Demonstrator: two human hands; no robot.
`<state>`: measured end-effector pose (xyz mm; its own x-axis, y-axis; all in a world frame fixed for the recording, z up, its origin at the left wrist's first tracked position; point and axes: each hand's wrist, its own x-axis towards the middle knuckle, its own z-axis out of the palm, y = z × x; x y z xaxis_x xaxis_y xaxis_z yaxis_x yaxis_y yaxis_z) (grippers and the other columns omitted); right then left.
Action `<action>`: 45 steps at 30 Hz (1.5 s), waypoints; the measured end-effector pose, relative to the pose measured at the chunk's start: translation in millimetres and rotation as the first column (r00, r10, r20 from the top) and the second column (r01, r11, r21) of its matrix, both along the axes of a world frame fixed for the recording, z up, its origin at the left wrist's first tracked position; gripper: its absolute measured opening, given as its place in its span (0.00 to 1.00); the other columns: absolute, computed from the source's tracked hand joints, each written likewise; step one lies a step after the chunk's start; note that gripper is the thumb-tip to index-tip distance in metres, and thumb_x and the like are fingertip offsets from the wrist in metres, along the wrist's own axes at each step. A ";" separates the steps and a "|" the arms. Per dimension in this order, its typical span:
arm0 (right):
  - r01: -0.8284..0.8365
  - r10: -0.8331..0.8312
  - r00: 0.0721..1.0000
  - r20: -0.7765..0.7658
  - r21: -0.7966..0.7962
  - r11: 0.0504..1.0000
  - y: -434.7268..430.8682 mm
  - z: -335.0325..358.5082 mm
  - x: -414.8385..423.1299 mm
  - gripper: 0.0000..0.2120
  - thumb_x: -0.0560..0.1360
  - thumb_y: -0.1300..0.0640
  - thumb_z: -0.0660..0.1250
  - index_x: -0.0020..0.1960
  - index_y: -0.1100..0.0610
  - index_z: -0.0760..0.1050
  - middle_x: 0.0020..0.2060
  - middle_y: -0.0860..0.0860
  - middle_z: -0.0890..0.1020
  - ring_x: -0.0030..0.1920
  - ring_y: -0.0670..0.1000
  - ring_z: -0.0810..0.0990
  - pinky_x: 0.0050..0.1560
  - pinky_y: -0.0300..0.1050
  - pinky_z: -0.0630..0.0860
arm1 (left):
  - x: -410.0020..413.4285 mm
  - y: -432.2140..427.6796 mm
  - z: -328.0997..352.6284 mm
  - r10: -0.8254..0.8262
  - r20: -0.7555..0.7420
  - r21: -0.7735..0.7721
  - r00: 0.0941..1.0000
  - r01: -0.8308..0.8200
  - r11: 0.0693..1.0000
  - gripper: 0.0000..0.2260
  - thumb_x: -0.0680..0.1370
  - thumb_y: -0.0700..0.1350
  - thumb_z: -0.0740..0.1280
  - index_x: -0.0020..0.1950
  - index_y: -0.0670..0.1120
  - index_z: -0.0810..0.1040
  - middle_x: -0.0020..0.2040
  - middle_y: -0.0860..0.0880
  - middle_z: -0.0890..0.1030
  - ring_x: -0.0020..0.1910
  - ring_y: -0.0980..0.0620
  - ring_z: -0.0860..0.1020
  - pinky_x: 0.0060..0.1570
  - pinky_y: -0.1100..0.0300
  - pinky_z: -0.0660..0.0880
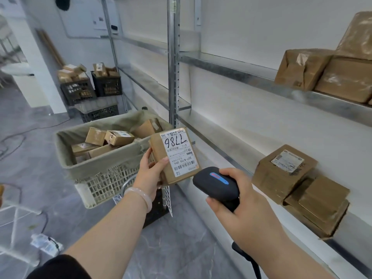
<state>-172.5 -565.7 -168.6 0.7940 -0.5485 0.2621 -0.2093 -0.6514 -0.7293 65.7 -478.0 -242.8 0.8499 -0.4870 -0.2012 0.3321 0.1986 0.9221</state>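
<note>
Left grip [150,174] holds a small cardboard box [159,152] from below, label facing up, thumb on its edge. Right grip [243,206] is wrapped round a black scanner [216,184], whose nose is just below the box. Beyond the left grip is a cloth-lined basket [96,160] of parcels. Metal shelves [231,72] are right of both.

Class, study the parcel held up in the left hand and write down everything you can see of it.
The parcel is a small, closed brown cardboard box. A white label covers its facing side, printed with barcodes and small text, with large black handwritten digits seen upside down. The left hand grips its lower left edge, thumb on the front, holding it tilted in the air. The scanner in the right hand points at it from just below its lower right corner.
</note>
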 end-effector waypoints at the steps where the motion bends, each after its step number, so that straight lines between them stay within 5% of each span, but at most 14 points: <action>1: -0.005 0.005 1.000 -0.007 -0.003 1.000 1.2 2.3 3.9 0.24 0.71 0.43 0.71 0.58 0.29 0.60 0.50 0.21 0.70 0.48 0.33 0.75 0.44 0.27 0.71 | 5.1 2.3 -1.8 0.006 -0.008 0.001 1.000 -0.006 1.000 0.31 0.79 0.44 0.70 0.78 0.60 0.60 0.62 0.49 0.82 0.56 0.47 0.83 0.47 0.48 0.79; 9: -0.017 0.017 0.997 -0.077 0.005 1.000 9.8 23.5 27.9 0.23 0.70 0.40 0.70 0.58 0.30 0.61 0.51 0.22 0.71 0.48 0.36 0.77 0.44 0.34 0.75 | 43.5 17.7 -10.7 0.040 -0.060 -0.010 0.997 -0.041 0.999 0.32 0.79 0.43 0.70 0.78 0.61 0.60 0.61 0.48 0.83 0.56 0.44 0.84 0.58 0.37 0.78; 20: -0.015 0.015 0.990 -0.143 0.002 1.000 21.3 25.2 79.9 0.22 0.70 0.39 0.69 0.58 0.30 0.60 0.49 0.21 0.70 0.46 0.33 0.76 0.41 0.30 0.72 | 92.0 34.8 -16.9 0.072 -0.090 0.019 0.993 -0.071 0.997 0.30 0.80 0.43 0.69 0.77 0.60 0.61 0.59 0.50 0.82 0.56 0.48 0.81 0.48 0.45 0.79; 30: -0.074 0.063 0.996 0.060 0.218 0.973 9.2 -12.8 194.8 0.24 0.72 0.50 0.74 0.60 0.33 0.66 0.51 0.28 0.77 0.51 0.35 0.77 0.45 0.27 0.73 | 137.3 53.7 -18.7 0.092 -0.237 0.095 0.967 -0.072 0.993 0.23 0.80 0.51 0.69 0.74 0.57 0.68 0.58 0.48 0.84 0.57 0.45 0.81 0.57 0.39 0.77; 34: -0.094 0.045 0.988 0.149 0.344 0.934 -8.4 -26.4 243.6 0.24 0.73 0.55 0.75 0.62 0.39 0.69 0.52 0.38 0.79 0.43 0.39 0.79 0.42 0.30 0.73 | 153.2 45.3 -16.9 0.117 -0.269 0.134 0.956 -0.083 0.987 0.20 0.80 0.53 0.69 0.69 0.53 0.70 0.56 0.47 0.84 0.57 0.44 0.80 0.58 0.37 0.77; 39: -0.136 0.067 0.981 0.182 0.397 0.908 -39.6 -45.6 293.4 0.24 0.73 0.59 0.75 0.59 0.39 0.69 0.54 0.38 0.78 0.50 0.32 0.77 0.45 0.24 0.72 | 178.0 15.0 -17.5 0.134 -0.312 0.162 0.941 -0.086 0.983 0.13 0.80 0.56 0.68 0.61 0.52 0.76 0.50 0.46 0.87 0.55 0.43 0.82 0.58 0.37 0.78; 42: -0.136 0.059 0.981 0.187 0.429 0.893 -68.4 -56.7 321.0 0.23 0.72 0.58 0.75 0.57 0.38 0.70 0.53 0.38 0.79 0.50 0.37 0.79 0.47 0.30 0.77 | 193.5 -9.1 -18.0 0.157 -0.290 0.176 0.944 -0.108 0.978 0.13 0.80 0.55 0.68 0.62 0.52 0.76 0.50 0.47 0.87 0.53 0.43 0.83 0.56 0.39 0.79; 45: -0.141 0.065 0.982 0.176 0.465 0.874 -102.6 -59.2 352.3 0.23 0.71 0.55 0.76 0.59 0.37 0.71 0.54 0.39 0.79 0.51 0.47 0.81 0.52 0.52 0.81 | 209.6 -34.5 -15.2 0.156 -0.262 0.187 0.952 -0.109 0.976 0.17 0.80 0.52 0.68 0.68 0.52 0.74 0.53 0.48 0.86 0.53 0.45 0.83 0.51 0.44 0.82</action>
<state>179.8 -668.3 -227.8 0.8249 -0.5540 0.1125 -0.0232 -0.2320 -0.9724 275.3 -512.5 -258.0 0.8050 -0.3128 -0.5042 0.5576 0.1081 0.8231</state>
